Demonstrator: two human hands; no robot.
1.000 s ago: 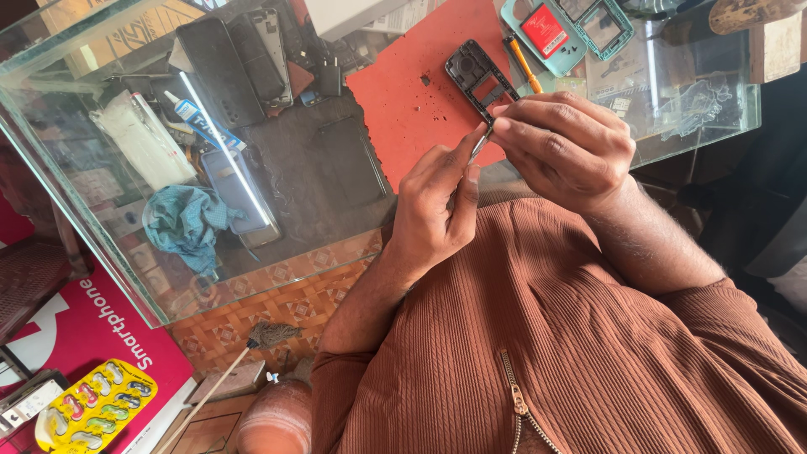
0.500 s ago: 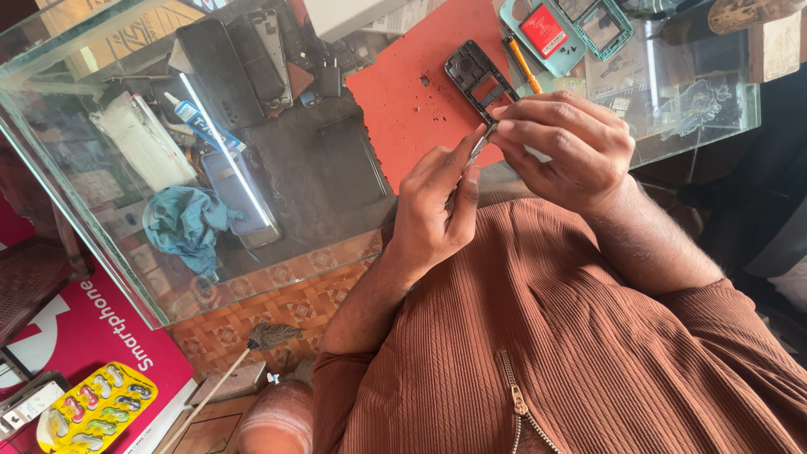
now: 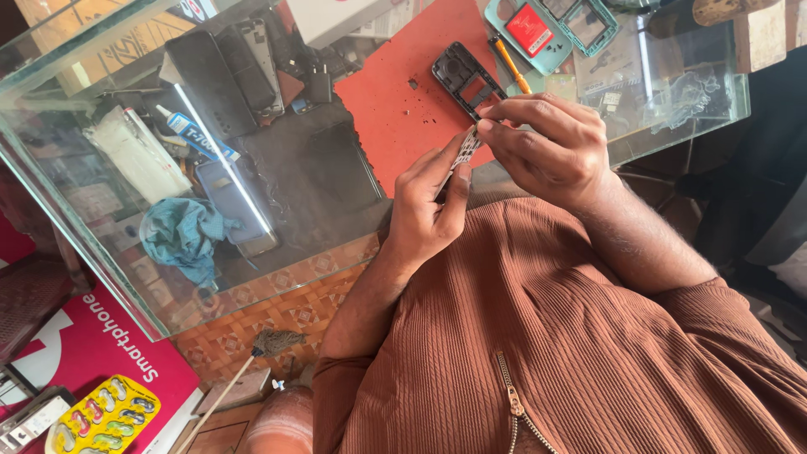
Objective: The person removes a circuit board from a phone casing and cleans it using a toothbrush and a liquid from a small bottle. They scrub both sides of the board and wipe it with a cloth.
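Both hands meet just above the near edge of the glass counter (image 3: 101, 277), in front of the person's brown ribbed shirt (image 3: 605, 361). Left hand (image 3: 424, 210) is closed around the lower end of a small keypad strip (image 3: 464, 151), thumb and forefinger pinching it from the sides; right hand (image 3: 551, 147) is also closed, its fingertips pressing on the upper end of the same strip. This strip looks thin, light and a little flexible, so I think it bends easily and can slip from the fingers; it seems best to hold it by the long edges, not by the flat face, and without much force. Just behind the hands, on a red mat (image 3: 403, 101), lies a black phone frame (image 3: 466, 77), with an orange-handled screwdriver (image 3: 510, 65) beside it. Farther back lies a teal phone housing (image 3: 538, 29). To the left, under the glass, are a blue cloth (image 3: 181, 235), a glue tube (image 3: 195, 134) and some dark phone parts. Small screws on the mat are too tiny to tell clearly.
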